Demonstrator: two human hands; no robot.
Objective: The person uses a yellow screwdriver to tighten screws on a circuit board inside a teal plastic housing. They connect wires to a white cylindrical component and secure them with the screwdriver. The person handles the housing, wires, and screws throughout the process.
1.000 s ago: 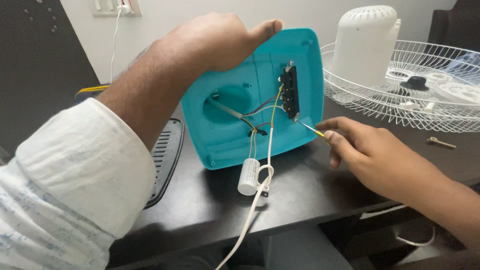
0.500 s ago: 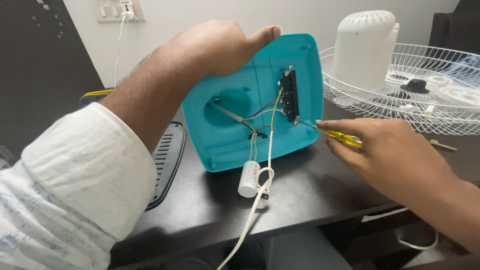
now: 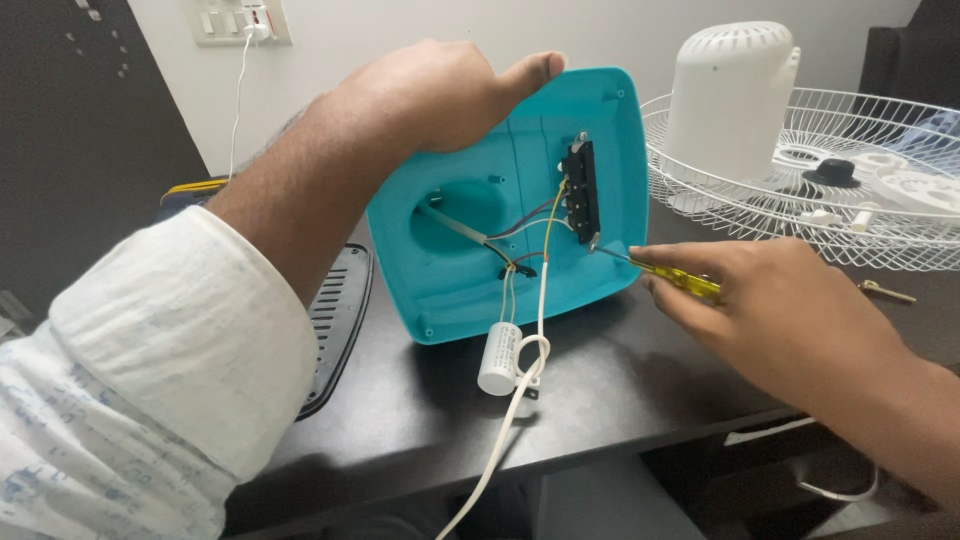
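Note:
My left hand (image 3: 440, 90) grips the top edge of a turquoise plastic fan base (image 3: 470, 270) and holds it upright on its edge, open underside facing me. Inside it sit a black switch block (image 3: 582, 190), coloured wires (image 3: 530, 235) and a white cylindrical capacitor (image 3: 500, 358) hanging out at the bottom. My right hand (image 3: 790, 320) holds a yellow-handled screwdriver (image 3: 668, 275), whose tip touches the lower end of the switch block. A white power cord (image 3: 505, 430) runs down off the desk's front edge.
The dark desk (image 3: 620, 390) carries a white wire fan grille (image 3: 850, 180) at the right with a white motor housing (image 3: 730, 95) and small parts on it. A black vented cover (image 3: 335, 320) lies left of the base. A wall switch plate (image 3: 238, 20) is behind.
My right hand has shifted right and turned, so the screwdriver now lies flatter, its tip still at the switch block's lower end. The left hand keeps its hold on the base.

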